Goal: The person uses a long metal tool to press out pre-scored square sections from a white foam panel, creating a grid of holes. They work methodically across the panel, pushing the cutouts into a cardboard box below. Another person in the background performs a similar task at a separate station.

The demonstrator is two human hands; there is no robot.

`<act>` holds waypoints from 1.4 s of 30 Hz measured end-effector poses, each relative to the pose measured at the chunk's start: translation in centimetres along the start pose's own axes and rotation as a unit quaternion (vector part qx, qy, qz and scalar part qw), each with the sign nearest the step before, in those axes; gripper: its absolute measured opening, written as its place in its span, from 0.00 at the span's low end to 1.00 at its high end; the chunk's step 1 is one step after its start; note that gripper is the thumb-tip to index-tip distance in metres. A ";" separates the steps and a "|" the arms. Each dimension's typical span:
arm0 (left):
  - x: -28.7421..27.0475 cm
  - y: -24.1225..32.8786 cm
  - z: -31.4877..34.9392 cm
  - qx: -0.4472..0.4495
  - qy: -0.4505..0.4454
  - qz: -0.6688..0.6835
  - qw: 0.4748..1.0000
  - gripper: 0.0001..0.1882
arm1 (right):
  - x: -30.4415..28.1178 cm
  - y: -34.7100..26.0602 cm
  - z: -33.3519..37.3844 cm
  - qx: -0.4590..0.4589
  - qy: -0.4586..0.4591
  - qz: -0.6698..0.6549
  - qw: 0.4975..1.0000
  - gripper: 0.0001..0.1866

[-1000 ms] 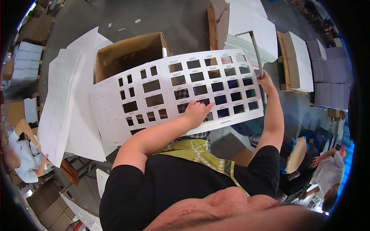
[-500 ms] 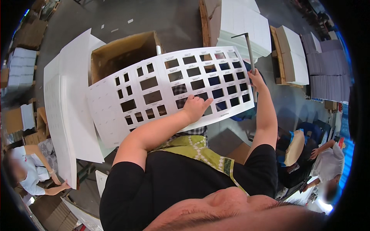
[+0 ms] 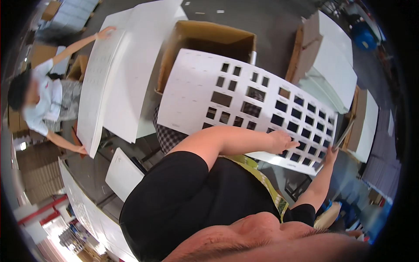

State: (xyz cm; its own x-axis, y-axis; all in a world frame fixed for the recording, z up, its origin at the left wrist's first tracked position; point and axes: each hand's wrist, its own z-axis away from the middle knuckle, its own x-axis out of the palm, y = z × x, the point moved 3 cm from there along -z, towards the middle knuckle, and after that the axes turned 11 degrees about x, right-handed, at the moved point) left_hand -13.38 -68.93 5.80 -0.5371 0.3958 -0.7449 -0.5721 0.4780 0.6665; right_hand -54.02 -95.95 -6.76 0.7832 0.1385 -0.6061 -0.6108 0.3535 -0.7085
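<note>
Black sleeves, two, frame the wearer's two bare hands. The right hand has its fingers closed on one grey rod at the right edge of one white sheet. Left of that grip, the left hand rests on the sheet, fingers loosely spread, grasping nothing; its forearm hides some of the many cut-out windows. Leftward from both hands, the sheet blocks part of one open cardboard box. Beyond the right hand stand two pale stacks. Far left, one co-worker touches large white sheets.
</note>
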 end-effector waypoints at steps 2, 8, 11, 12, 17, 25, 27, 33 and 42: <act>-3.9 0.2 2.5 0.030 0.069 0.108 0.991 0.36 | -0.6 0.1 -0.2 0.012 0.011 0.056 0.998 0.16; -8.0 -4.8 25.4 -0.291 0.469 -0.113 0.826 0.20 | -0.1 0.5 0.9 -0.101 0.099 0.199 0.970 0.16; -6.8 -6.0 39.5 -0.465 0.460 -0.290 0.699 0.21 | 1.6 -5.2 4.8 -0.295 0.290 0.465 0.782 0.19; -6.5 -6.8 42.6 -0.481 0.448 -0.255 0.709 0.22 | 3.4 -8.9 6.7 -0.253 0.256 0.456 0.814 0.19; -8.9 -15.9 44.2 -0.509 0.444 -0.057 0.735 0.24 | 15.2 -19.3 10.1 -0.275 0.123 0.117 0.947 0.14; -6.7 -25.1 43.8 -0.485 0.462 0.242 0.702 0.26 | 35.2 -31.8 39.6 -0.053 -0.447 0.013 0.893 0.11; -7.2 -24.8 43.3 -0.472 0.441 0.234 0.727 0.23 | 38.4 -31.2 40.3 -0.150 -0.396 0.104 0.900 0.14; -8.0 -22.5 43.1 -0.420 0.472 0.198 0.749 0.19 | 40.8 -32.1 40.8 -0.245 -0.322 0.218 0.888 0.14; -8.4 -22.1 42.9 -0.428 0.472 0.185 0.748 0.20 | 39.0 -32.2 42.9 -0.350 -0.273 0.090 0.891 0.12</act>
State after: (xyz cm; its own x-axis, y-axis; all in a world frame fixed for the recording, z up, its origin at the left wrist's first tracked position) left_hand 30.37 -49.17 -3.94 -0.7242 -0.5462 -0.4209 -0.2471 -0.3644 0.8979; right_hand 1.16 -62.30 7.92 0.4876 0.6323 -0.6021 -0.5056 -0.3577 -0.7851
